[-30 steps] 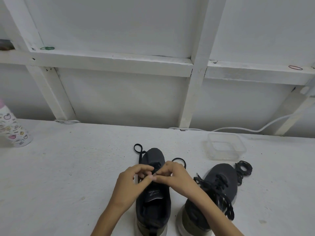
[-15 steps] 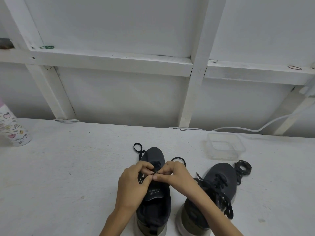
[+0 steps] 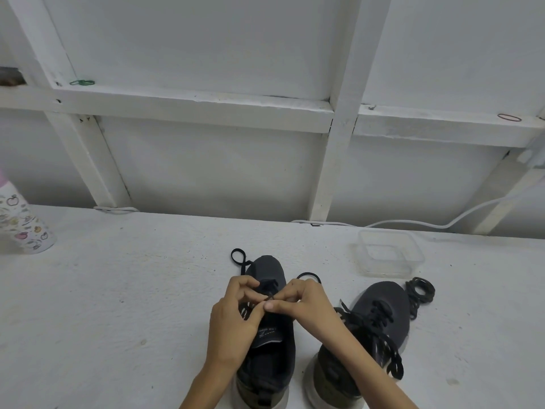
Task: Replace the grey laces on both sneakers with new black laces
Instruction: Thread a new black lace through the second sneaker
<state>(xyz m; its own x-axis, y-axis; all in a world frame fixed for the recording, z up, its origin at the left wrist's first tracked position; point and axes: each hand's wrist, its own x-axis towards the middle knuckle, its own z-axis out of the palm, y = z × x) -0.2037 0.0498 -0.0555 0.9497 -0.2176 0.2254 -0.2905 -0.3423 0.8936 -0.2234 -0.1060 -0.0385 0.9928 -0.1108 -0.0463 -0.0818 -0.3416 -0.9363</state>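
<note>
Right now the black lace [image 3: 241, 269] is on the left sneaker [image 3: 269, 267], which stands on the desk [image 3: 118, 305] straight ahead on my feed, toe pointing away and heel at the bottom edge. Both hands meet over its upper eyelets. The left hand [image 3: 233, 323] has its thumb and curled fingers pinched on a short dark stretch of lace. The right hand [image 3: 306, 305] pinches the same stretch from the other side, and its thumb tip touches the left thumb. The fingertips hide the eyelet, so I cannot tell which one the lace runs through. One loose loop of lace lies on the desk beside the toe on the left, and another arcs out from behind the right knuckles. Below the hands I see the tongue, with a pale label on it.

The right sneaker [image 3: 383, 296] stands just beside the first, laced in black, with the ends trailing down its outer side. A coil of dark laces [image 3: 420, 292] lies right by its toe. Beyond that sits a clear tub [image 3: 389, 256]. A white cable [image 3: 442, 225] runs along the back of the desk, and a printed bottle [image 3: 23, 228] stands at the far left. On the ledge [image 3: 191, 109] above lie a green band [image 3: 82, 82] and a red band [image 3: 508, 116].
</note>
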